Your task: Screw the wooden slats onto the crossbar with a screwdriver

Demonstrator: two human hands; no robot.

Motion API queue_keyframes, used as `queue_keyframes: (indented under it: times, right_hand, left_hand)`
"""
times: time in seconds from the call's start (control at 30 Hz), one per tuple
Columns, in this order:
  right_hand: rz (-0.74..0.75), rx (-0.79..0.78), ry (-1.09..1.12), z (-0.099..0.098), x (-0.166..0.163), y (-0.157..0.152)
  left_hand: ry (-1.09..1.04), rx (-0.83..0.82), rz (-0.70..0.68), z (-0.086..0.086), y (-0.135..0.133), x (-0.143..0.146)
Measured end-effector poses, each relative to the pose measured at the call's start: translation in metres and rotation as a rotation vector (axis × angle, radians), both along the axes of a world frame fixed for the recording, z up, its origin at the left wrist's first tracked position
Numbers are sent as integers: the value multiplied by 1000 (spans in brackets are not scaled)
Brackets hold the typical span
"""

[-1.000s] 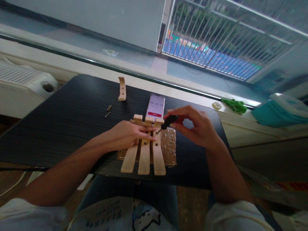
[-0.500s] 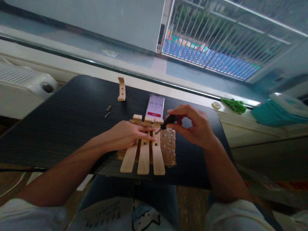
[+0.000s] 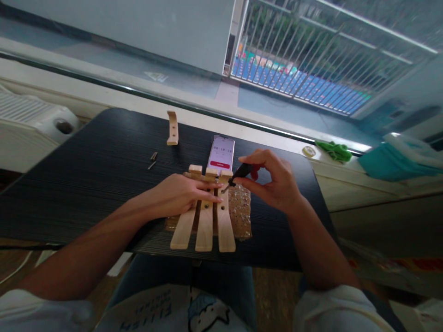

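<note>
Three wooden slats (image 3: 204, 226) joined side by side lie near the front edge of the black table (image 3: 97, 184), on a sheet of bubble wrap (image 3: 241, 212). My left hand (image 3: 182, 193) lies flat on the slats, fingers stretched out and pressing them down. My right hand (image 3: 272, 182) pinches a small black-handled screwdriver (image 3: 238, 174), its tip at the top of the right slat, just beside my left fingertips.
A phone (image 3: 221, 155) with a timer lies just beyond the slats. A loose curved wooden piece (image 3: 172, 128) and two small screws (image 3: 152, 160) lie farther left on the table. A window sill with green and teal things (image 3: 398, 161) runs along the right.
My right hand's fingers have shifted round the screwdriver handle and lifted slightly. The left hand and slats stay as they were; the view has drifted a little.
</note>
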State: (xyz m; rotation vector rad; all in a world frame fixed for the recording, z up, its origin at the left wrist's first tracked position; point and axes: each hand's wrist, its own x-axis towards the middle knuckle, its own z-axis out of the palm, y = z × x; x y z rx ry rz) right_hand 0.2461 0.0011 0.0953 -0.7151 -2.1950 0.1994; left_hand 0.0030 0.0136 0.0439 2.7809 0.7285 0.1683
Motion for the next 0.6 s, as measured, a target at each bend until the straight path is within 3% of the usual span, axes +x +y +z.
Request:
queue_keyframes:
  times: [0.33, 0.6]
  right_hand:
    - [78, 38, 32, -2, -3, 2]
    - [148, -120, -80, 11, 10, 0]
  left_hand:
    - [-1, -1, -12, 0, 0, 0]
    - [28, 1, -4, 0, 1, 1]
